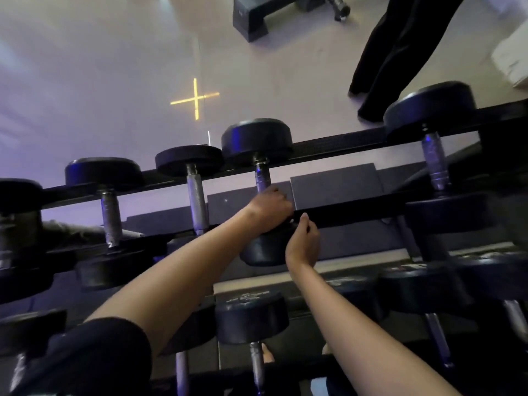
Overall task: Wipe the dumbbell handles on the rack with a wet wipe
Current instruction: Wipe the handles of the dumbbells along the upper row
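Note:
Black dumbbells with metal handles lie in a row across the top tier of a black rack (351,208). My left hand (270,208) is curled round the near part of the handle (263,178) of the middle dumbbell (257,138). No wet wipe shows; it may be hidden under that hand. My right hand (303,241) rests on the near black head (261,251) of the same dumbbell, thumb up against the rack's front rail, fingers loosely bent.
More dumbbells flank it: a knurled handle (197,201) to the left, another (435,164) to the right. A lower tier holds further dumbbells (251,315). A person's dark trouser legs (391,52) stand beyond the rack, near a black step platform (257,15).

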